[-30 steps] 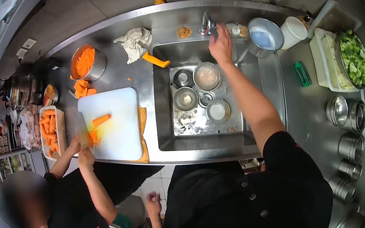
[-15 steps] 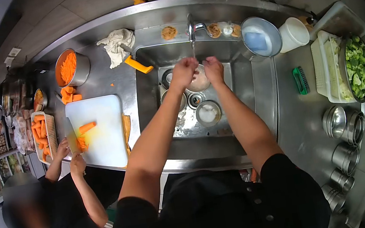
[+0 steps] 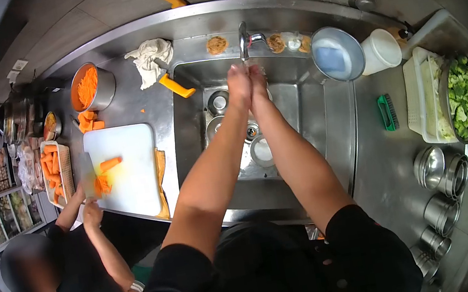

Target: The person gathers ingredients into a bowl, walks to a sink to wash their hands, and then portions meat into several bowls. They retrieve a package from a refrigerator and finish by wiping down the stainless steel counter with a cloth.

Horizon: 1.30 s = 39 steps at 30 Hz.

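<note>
Steel sink [image 3: 313,109], spout [image 3: 243,40] lengthwise toward hands [image 3: 240,86]

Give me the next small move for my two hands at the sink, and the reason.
Probably rub the left hand against the right hand under the faucet: they are close together just below its spout, over the sink, and nothing shows held in either.
</note>
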Available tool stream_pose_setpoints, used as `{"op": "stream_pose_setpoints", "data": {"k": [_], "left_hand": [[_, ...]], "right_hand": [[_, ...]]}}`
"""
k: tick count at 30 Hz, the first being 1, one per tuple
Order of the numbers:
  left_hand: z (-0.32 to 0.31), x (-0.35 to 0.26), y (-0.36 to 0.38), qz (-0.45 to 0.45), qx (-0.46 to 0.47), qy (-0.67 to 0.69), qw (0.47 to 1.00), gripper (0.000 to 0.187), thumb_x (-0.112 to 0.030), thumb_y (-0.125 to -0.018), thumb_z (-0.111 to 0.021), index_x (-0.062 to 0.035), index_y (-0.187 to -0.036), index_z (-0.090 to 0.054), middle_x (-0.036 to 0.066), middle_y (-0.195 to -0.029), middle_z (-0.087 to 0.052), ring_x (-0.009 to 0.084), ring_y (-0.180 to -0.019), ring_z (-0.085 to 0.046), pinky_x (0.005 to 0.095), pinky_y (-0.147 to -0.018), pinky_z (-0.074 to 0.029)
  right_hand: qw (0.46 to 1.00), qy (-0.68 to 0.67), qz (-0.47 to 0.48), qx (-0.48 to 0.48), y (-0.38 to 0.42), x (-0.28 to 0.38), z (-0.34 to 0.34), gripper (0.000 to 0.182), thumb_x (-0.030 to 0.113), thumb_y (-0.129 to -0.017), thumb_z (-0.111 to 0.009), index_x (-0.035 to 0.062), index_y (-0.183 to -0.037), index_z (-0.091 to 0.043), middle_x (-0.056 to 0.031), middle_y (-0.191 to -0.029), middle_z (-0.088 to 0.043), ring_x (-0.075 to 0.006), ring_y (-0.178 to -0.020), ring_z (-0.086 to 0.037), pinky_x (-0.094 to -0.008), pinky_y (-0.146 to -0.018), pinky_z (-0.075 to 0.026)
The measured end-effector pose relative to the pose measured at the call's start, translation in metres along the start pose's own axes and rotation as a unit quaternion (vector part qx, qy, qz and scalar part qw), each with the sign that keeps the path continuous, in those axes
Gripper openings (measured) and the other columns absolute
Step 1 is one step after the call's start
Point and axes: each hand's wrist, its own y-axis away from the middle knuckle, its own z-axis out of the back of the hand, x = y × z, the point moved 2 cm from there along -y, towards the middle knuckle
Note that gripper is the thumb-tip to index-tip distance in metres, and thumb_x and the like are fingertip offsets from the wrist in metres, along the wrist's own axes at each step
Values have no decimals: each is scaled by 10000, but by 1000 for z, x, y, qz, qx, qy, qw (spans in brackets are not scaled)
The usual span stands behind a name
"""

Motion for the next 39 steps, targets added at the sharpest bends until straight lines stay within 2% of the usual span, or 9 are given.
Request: {"op": "stream_pose_setpoints", "data": {"k": [3,8,12,16,20,24,26,31,39], "left_hand": [[1,33,48,-105,-74,-166,978,471,-337,-1025,-567,39,-1309,-551,196,-1152,-688,281,-1071,-656,381,-941,-495],[4,11,60,249,-11,159,955,522,-282,-888,-756,62,-1258,-625,162,-1158,-687,247,-1075,-651,376,-918,-505],[16,10,3,-85,-20,-517,852,323,-235,-968,-608,35,-1126,-688,177,-1031,-742,294,-951,-718,410,-850,-568],[-9,-20,6,-62,-87,-496,862,308,-212,-991,-525,33,-1106,-673,215,-1002,-747,346,-909,-733,436,-835,-587],[-3,23,16,181,3,236,955,272,-105,-972,-491,90,-1130,-595,274,-983,-723,378,-848,-728,457,-809,-595],[7,44,51,-84,-109,-81,987,497,-103,-982,-527,121,-1408,-400,274,-1150,-674,368,-1052,-673,405,-961,-527],[-5,30,105,-127,-100,-216,963,668,-134,-981,-583,92,-1516,-254,233,-1230,-623,344,-1111,-641,389,-991,-503],[26,-19,182,223,177,-33,958,758,-174,-974,-664,24,-1573,-244,177,-1325,-570,227,-1143,-634,302,-920,-544],[251,19,311,89,43,-244,965,345,25,-953,-560,11,-1296,-601,95,-1063,-692,168,-963,-677,312,-810,-573]], "right_hand": [[991,125,28,-31,5,10,-8,233,277,-983,-583,69,-1045,-668,-109,-938,-704,-254,-812,-692,-408,-687,-571],[993,-85,-61,-50,15,2,3,281,257,-1010,-492,21,-1101,-615,-195,-983,-690,-301,-862,-691,-449,-757,-587],[988,-105,65,-99,102,33,-28,384,312,-1057,-495,32,-1315,-547,-175,-1254,-637,-279,-1093,-647,-410,-934,-542],[983,-143,-115,-29,147,38,-33,340,350,-1052,-528,53,-1194,-610,-97,-1026,-682,-228,-877,-673,-352,-746,-552],[975,-108,-193,6,38,-17,30,489,461,-980,-606,37,-1224,-616,-151,-1069,-702,-356,-879,-694,-486,-856,-555],[957,279,-2,84,27,4,17,336,389,-939,-680,97,-775,-659,-56,-733,-664,-212,-654,-635,-366,-604,-490],[710,671,186,-106,-23,-15,20,425,435,-902,-683,34,-1045,-690,-172,-957,-710,-376,-814,-689,-493,-821,-558],[772,547,300,-125,-55,12,18,227,264,-911,-647,57,-823,-675,-102,-793,-709,-252,-698,-674,-376,-655,-523],[597,607,482,-207,-28,152,-5,156,180,-932,-621,26,-924,-648,-142,-853,-710,-339,-760,-691,-427,-692,-551]]}}
